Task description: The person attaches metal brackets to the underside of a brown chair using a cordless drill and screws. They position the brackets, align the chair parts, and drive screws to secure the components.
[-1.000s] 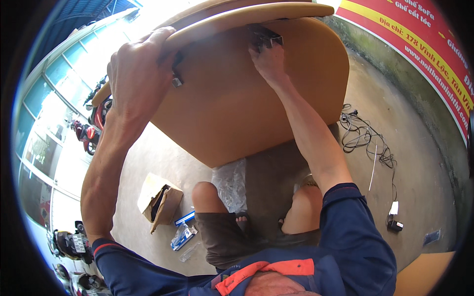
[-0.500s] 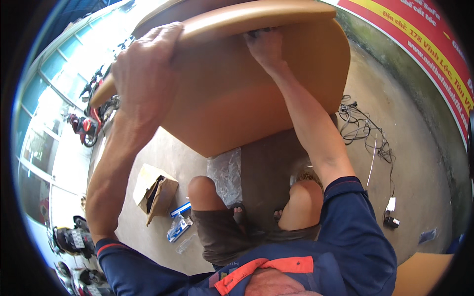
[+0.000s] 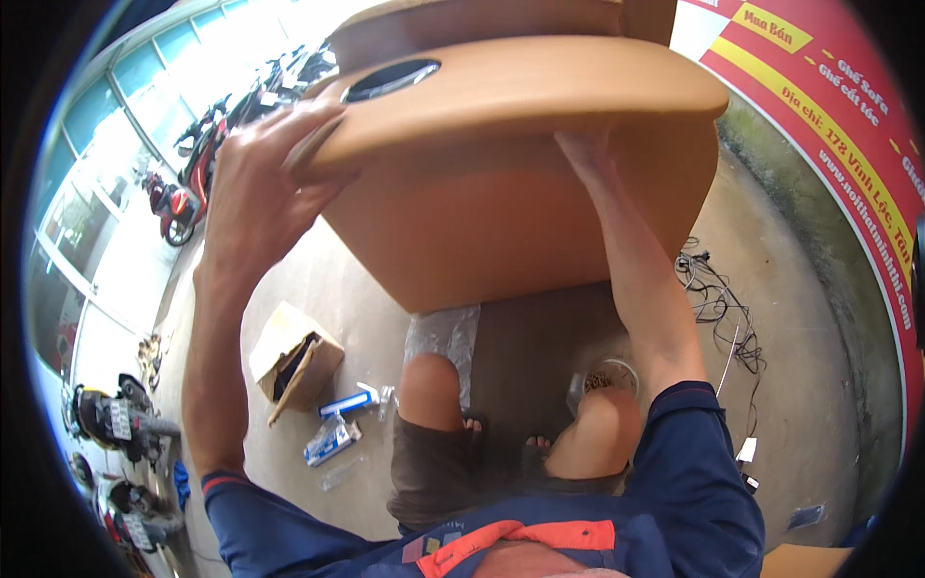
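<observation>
A tan upholstered seat (image 3: 482,231) stands in front of me, its flat side panel facing me. Along its top runs a padded armrest (image 3: 540,82) with a round, dark cup holder (image 3: 392,80) set in at the left end. My left hand (image 3: 279,173) grips that end, fingers over the top edge and thumb beneath. Under the armrest's overhang my right hand (image 3: 583,149) reaches up against the panel. Its fingers are hidden there, so whether they hold anything does not show.
A torn cardboard box (image 3: 299,361) and blue-and-white packets (image 3: 332,438) lie left of my knees. Beside my right knee is a clear tub (image 3: 617,376) of small brownish pieces. Tangled black cables (image 3: 718,303) lie right; motorbikes (image 3: 125,424) stand left. A red banner (image 3: 819,106) hangs along the right wall.
The armrest's top and cup holder have come into view. My right hand, partly visible before with something dark at its fingers, now disappears under the overhang. My left hand stays at the armrest's left end.
</observation>
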The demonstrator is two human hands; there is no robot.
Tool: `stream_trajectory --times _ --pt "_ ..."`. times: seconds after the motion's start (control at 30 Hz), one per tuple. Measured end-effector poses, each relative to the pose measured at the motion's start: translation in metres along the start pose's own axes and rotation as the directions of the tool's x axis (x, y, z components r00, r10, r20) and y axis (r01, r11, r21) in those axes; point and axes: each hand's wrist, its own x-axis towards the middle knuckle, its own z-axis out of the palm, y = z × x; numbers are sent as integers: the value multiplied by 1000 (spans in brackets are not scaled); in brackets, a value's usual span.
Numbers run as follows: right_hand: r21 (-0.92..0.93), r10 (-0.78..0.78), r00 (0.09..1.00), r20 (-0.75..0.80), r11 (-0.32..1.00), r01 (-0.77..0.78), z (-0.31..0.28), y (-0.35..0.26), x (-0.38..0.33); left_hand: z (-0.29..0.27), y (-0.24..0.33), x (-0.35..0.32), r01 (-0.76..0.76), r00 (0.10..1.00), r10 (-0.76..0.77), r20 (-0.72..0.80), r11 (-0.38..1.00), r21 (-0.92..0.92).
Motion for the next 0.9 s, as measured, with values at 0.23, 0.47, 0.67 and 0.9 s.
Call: stream_trajectory --times 0.23,0.47,0.67,0.9 --pt "-375 -3 994 111 926 44 32 95 -24 36 -63 -25 -62 975 -58 -216 858 -510" --pt "-600 -109 986 124 783 162 18 75 -17 93 -125 -27 -285 941 -28 -336 466 -838" --pt "-662 -139 982 128 726 189 12 74 -14 132 -150 -24 -263 907 -129 -400 569 -779" --pt "-631 -106 986 130 758 165 -13 77 3 175 -136 -32 -12 808 -550 -210 341 -940"
